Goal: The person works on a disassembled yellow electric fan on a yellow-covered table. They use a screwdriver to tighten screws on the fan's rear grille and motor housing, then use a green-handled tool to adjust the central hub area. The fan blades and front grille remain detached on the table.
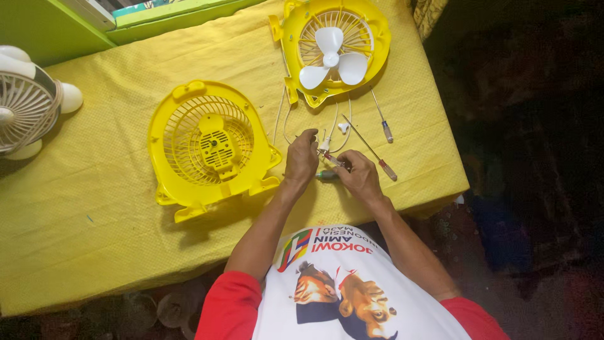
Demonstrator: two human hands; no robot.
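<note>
the desk (75, 208) fills the frame. left of centre lies a yellow fan grille (211, 146), the bladed fan half (332, 45) at top. just right of centre, the left hand (302, 158) pinches white wires (333, 129); the right hand (358, 176) grips a small tool (328, 174).

Two yellow fan housings (211, 148) (333, 47), two screwdrivers (371, 151) (382, 123), one white fan (28, 104).

At your far left sits a white fan (25, 104). A yellow rear grille housing (211, 148) lies left of centre. Two screwdrivers (382, 123) rest right of centre.
</note>
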